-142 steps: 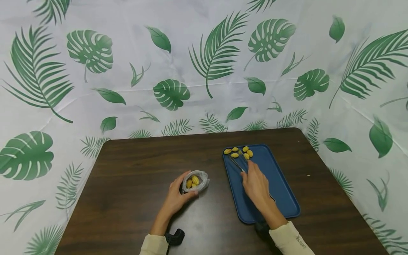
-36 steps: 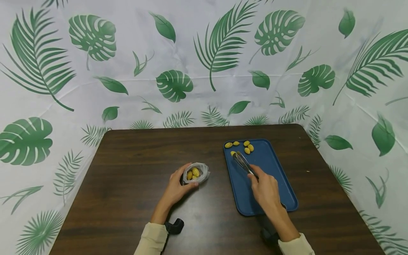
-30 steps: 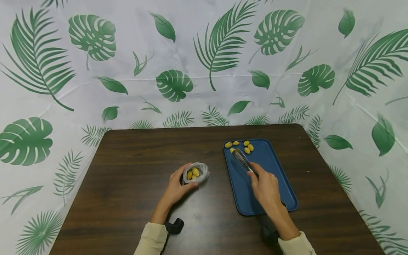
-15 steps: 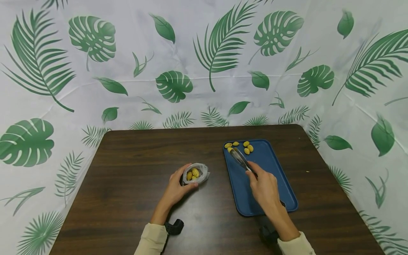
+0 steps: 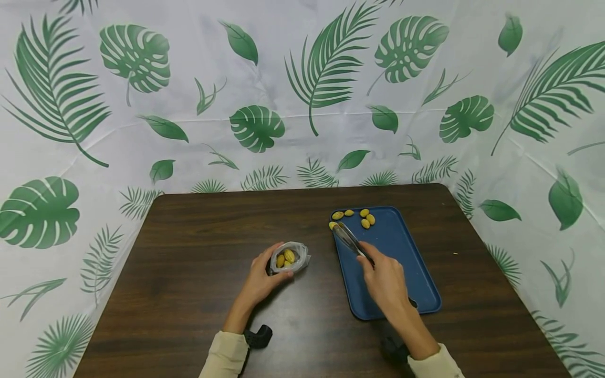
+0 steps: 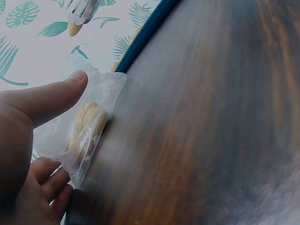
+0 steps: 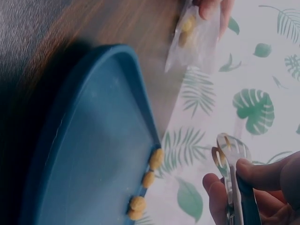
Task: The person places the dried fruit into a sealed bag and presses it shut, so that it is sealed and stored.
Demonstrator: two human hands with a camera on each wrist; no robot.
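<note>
My right hand (image 5: 385,281) grips metal tongs (image 5: 348,239). Their tips pinch one yellow oval, nut-like piece (image 5: 333,226), held up over the left rim of a blue tray (image 5: 392,273). In the left wrist view that piece (image 6: 74,29) hangs from the slotted tong heads (image 6: 82,10). My left hand (image 5: 260,278) holds a clear plastic bag (image 5: 302,256) upright on the table, thumb on the near side and fingers on the far side. Several of the same yellow pieces (image 5: 289,255) lie inside it.
More yellow pieces (image 5: 365,223) lie loose at the tray's far left corner. Tray and bag stand apart on a dark wooden table (image 5: 198,236). Behind it hangs a white cloth with green leaf prints (image 5: 189,68). A tiny pale speck (image 5: 456,253) lies right of the tray.
Earlier the tongs were spread among the pieces on the tray; then they closed on one. They have since moved up and left to the tray's rim with it. The left hand stays put.
</note>
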